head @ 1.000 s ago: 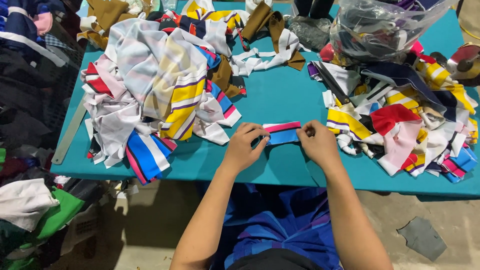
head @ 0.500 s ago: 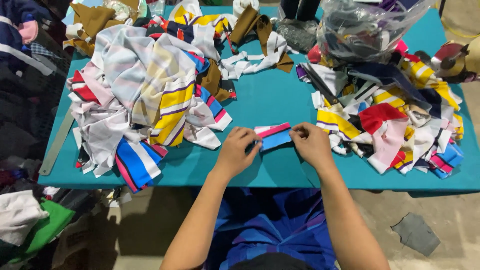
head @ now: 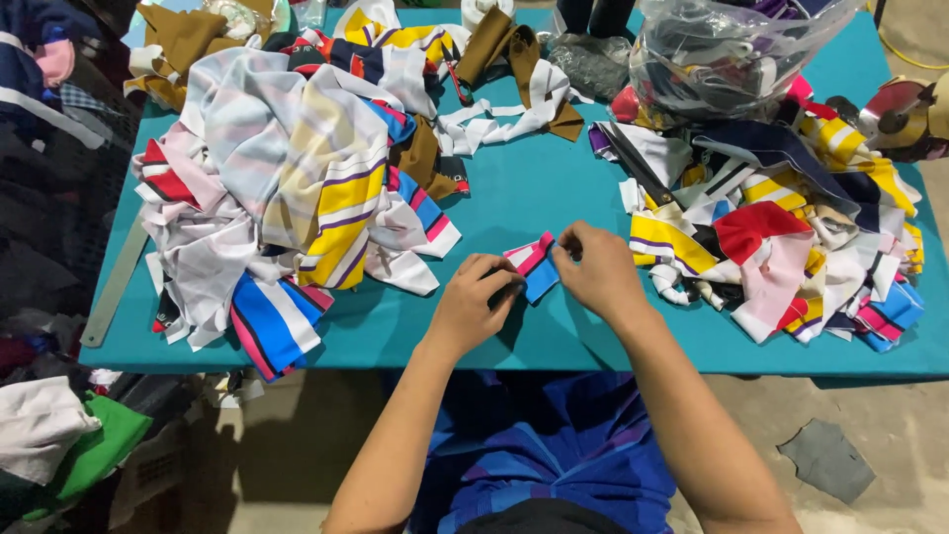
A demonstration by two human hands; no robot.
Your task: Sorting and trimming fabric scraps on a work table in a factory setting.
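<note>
The left hand (head: 481, 302) covers the near-left part of the small striped fabric strip (head: 534, 265); the right hand (head: 596, 269) covers its right end, so its full length cannot be told. At the table's (head: 514, 193) far right corner, the clear plastic bag (head: 727, 49) is cut off by the top edge, and its contents are blurred. The left fabric pile (head: 287, 188) hides the table surface beneath. The metal ruler (head: 114, 287) at the left edge is partly covered.

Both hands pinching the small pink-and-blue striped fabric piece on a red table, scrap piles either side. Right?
Not quite: the table is teal, not red, as the head view shows. The rest holds: the left hand and right hand pinch the small pink-and-blue striped fabric piece, with scrap piles either side.
</note>
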